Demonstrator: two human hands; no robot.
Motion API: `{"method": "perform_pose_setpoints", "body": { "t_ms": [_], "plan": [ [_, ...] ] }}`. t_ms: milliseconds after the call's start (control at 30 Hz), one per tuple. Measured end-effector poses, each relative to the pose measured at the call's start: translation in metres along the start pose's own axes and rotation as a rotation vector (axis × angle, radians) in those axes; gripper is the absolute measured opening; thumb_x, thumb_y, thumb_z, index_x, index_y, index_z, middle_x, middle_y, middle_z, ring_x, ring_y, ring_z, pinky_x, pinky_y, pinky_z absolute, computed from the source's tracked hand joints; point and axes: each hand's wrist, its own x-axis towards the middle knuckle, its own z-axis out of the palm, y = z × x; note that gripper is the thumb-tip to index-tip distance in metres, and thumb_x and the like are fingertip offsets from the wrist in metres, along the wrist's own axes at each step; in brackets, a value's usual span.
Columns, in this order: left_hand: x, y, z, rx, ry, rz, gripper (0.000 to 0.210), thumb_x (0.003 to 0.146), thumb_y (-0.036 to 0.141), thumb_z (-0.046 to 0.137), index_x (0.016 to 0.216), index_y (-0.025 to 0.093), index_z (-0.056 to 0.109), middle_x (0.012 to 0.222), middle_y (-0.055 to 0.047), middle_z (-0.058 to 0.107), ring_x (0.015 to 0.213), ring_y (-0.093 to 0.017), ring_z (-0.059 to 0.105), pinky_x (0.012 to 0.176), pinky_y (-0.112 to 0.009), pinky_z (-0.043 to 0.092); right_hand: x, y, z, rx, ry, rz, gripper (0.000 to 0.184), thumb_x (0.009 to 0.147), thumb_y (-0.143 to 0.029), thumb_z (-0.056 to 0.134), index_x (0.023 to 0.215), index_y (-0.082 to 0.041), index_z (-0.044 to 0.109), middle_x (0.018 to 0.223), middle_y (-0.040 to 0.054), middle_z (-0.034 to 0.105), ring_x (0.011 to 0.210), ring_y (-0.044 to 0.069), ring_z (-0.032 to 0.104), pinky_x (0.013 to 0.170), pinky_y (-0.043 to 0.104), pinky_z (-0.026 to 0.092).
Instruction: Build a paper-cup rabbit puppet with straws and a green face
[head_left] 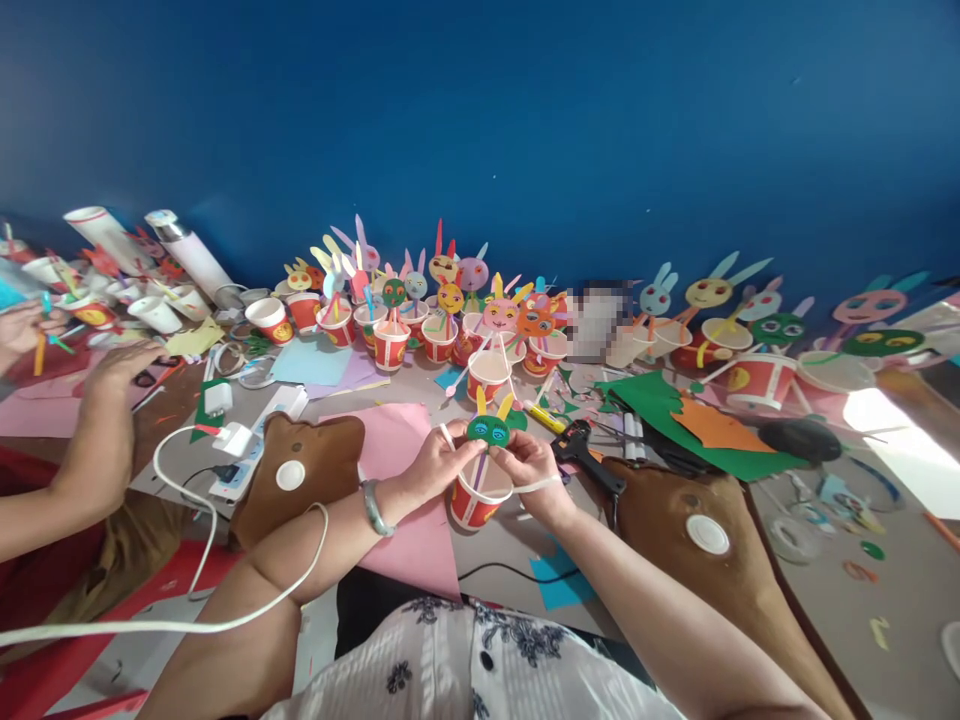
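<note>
Left hand (439, 462) and right hand (529, 462) pinch the round green foam rabbit face (489, 430), yellow-eared, on its stick above a red-and-white paper cup (476, 497); fingers closed on it; pink paper sheet (390, 440) covers the bench (900, 590) beneath.

Finished bunny cups (450, 325) line the blue wall (525, 120); glue gun (585, 450) beside green paper (652, 400).

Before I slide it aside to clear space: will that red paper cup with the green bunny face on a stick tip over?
Probably. The cup looks like light, thin paper and would likely crush if squeezed. The bunny face sits high above its rim, so it may be top-heavy. Both hands hold the face now.
</note>
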Motion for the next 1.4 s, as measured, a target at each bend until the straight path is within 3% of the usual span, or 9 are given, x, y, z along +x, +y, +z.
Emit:
{"method": "perform_pose_setpoints", "body": {
  "t_ms": [300,567,967,1167,1400],
  "plan": [
    [0.003,0.007,0.001,-0.060,-0.023,-0.027,0.034,0.081,0.048,0.073,0.089,0.014,0.071,0.089,-0.008,0.073,0.086,-0.020,0.064,0.081,-0.033,0.051,0.000,-0.004,0.001,0.018,0.004,-0.004,0.040,0.065,-0.051,0.084,0.071,-0.019,0.063,0.065,-0.0007,0.064,0.058,0.012,0.052,0.055,0.025,0.042],
    [0.005,0.005,-0.002,-0.088,-0.077,-0.111,0.030,0.076,0.040,0.079,0.086,0.013,0.072,0.084,-0.008,0.073,0.085,-0.021,0.065,0.080,-0.033,0.051,0.002,-0.002,-0.003,0.039,0.013,0.007,0.040,0.065,-0.052,0.085,0.071,-0.019,0.063,0.064,-0.0009,0.065,0.055,0.012,0.053,0.055,0.026,0.043],
    [0.004,0.002,-0.001,-0.038,-0.035,-0.010,0.030,0.077,0.042,0.078,0.073,0.014,0.066,0.083,-0.006,0.067,0.082,-0.019,0.061,0.083,-0.033,0.049,0.000,-0.006,-0.001,0.009,0.024,-0.014,0.040,0.065,-0.052,0.085,0.071,-0.019,0.064,0.066,-0.0001,0.066,0.057,0.012,0.053,0.057,0.027,0.043],
    [0.006,-0.002,-0.001,-0.063,-0.027,-0.026,0.031,0.075,0.042,0.080,0.077,0.013,0.069,0.083,-0.007,0.070,0.080,-0.019,0.062,0.076,-0.031,0.049,0.001,-0.001,-0.001,0.029,0.016,-0.029,0.036,0.069,-0.049,0.085,0.073,-0.019,0.065,0.069,-0.0006,0.066,0.060,0.013,0.055,0.060,0.027,0.044],
    [0.008,0.008,-0.008,-0.093,0.019,-0.046,0.029,0.078,0.041,0.076,0.089,0.014,0.071,0.089,-0.007,0.073,0.082,-0.019,0.064,0.077,-0.031,0.050,0.003,-0.007,-0.003,0.148,0.025,0.025,0.032,0.073,-0.051,0.081,0.079,-0.022,0.068,0.077,0.0010,0.068,0.065,0.015,0.060,0.060,0.028,0.049]
  ]
}}
